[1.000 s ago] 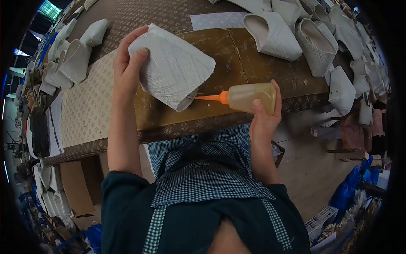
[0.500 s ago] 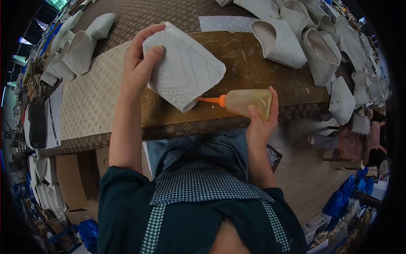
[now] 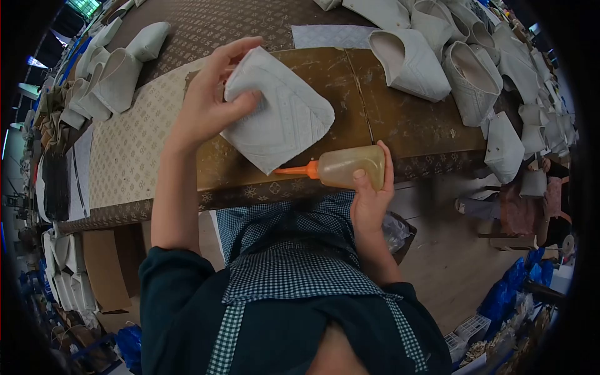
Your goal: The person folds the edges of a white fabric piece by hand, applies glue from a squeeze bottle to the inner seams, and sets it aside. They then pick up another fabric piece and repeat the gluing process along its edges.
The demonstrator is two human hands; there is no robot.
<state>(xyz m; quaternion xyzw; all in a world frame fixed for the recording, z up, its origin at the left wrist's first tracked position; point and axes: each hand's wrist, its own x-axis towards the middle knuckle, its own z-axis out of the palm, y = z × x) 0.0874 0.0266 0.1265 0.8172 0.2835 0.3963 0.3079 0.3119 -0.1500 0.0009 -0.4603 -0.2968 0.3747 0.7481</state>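
My left hand [image 3: 220, 94] grips a white shoe upper [image 3: 284, 109] by its upper left side, thumb on the near face and fingers behind. The upper is tilted above the table, with one corner pointing down toward me. Wrapped in my right hand [image 3: 370, 200] is a translucent glue bottle [image 3: 347, 167] holding yellowish liquid. Its long orange nozzle points left, and the tip meets or nearly meets the upper's lowest corner. Whether any glue is coming out cannot be seen. The fingers behind the upper are partly hidden.
Several white uppers [image 3: 412, 62] lie at the right of the table, more [image 3: 115, 78] at the left. A worn brown board [image 3: 400, 125] and a patterned cream sheet [image 3: 134, 137] cover the near side. A cardboard box [image 3: 106, 269] stands below left; a person [image 3: 522, 206] is at the far right.
The upper has turned and its lower corner has come down and left. The glue bottle has moved left and slightly toward me, its nozzle following that corner. My left fingers have shifted.
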